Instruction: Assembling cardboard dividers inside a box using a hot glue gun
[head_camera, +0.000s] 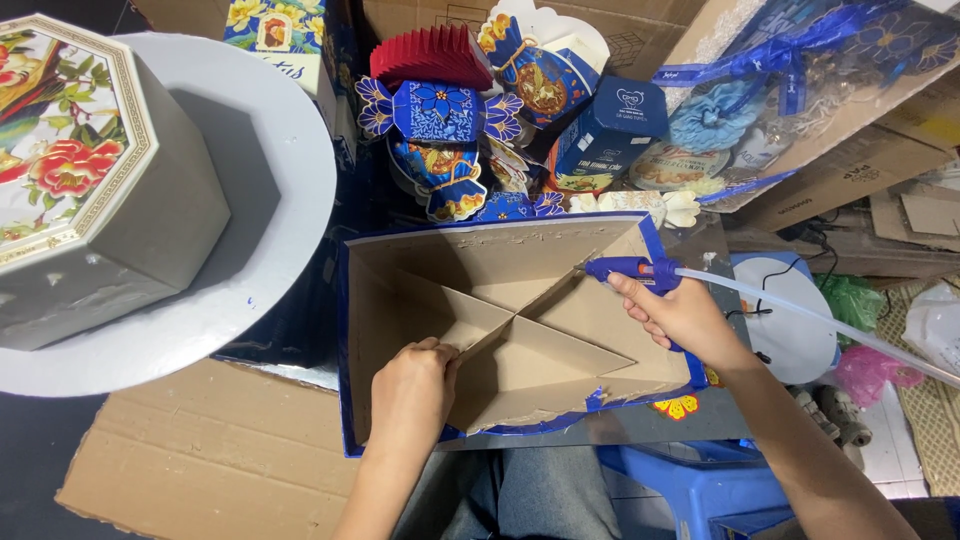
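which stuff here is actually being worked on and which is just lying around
In use: cardboard box with dividers, blue glue gun in right hand, left hand on a divider.

Lying about: octagonal floral box, blue candy-shaped boxes, red pleated paper, flat cardboard.
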